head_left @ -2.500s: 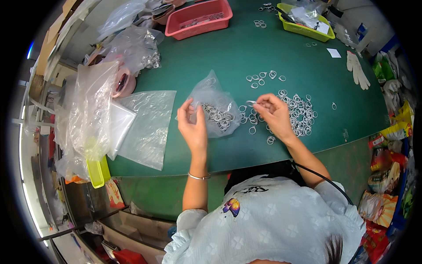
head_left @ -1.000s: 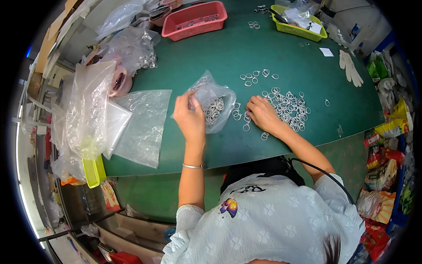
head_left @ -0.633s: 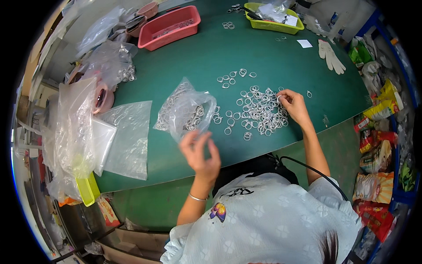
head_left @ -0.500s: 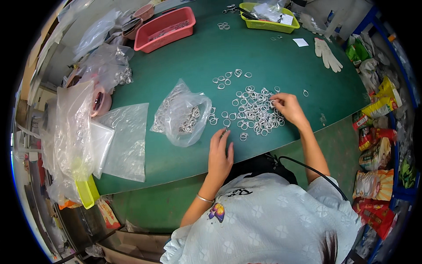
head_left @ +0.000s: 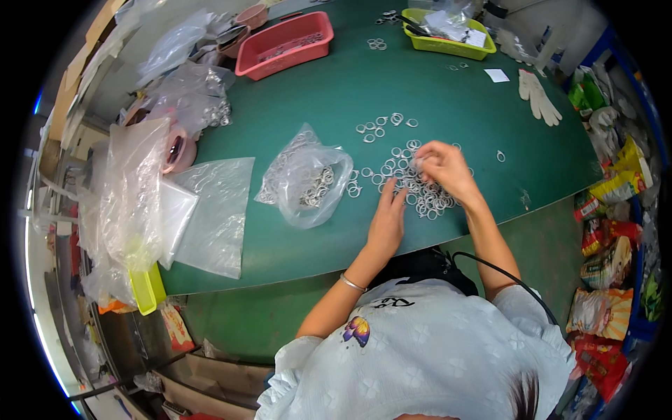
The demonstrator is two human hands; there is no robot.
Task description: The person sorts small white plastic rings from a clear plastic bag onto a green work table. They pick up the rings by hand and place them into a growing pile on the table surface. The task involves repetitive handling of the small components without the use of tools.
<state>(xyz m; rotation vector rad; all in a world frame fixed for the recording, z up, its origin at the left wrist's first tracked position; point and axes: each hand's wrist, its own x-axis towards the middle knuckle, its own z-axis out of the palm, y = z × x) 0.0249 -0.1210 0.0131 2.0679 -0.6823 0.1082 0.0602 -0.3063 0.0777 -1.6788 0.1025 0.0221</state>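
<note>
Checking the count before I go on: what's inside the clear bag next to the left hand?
The clear plastic bag holds a cluster of small metal rings, visible through the film. Crumpled folds hide any rings deeper in, so their number cannot be told.

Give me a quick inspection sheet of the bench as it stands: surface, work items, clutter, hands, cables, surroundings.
Surface: green table, bare patches between items.
Job's things: loose metal rings scattered in front of the person; clear plastic bag holding more rings, lying left of the pile.
Clutter: flat clear bags, red tray, yellow-green tray, white glove, bundled plastic bags at the left edge.
Hands: left hand flat at the pile's near edge; right hand on the pile, fingers curled, grasp not visible.
Cables: black cable by the person's lap.
Surroundings: snack packets on the right.
</note>
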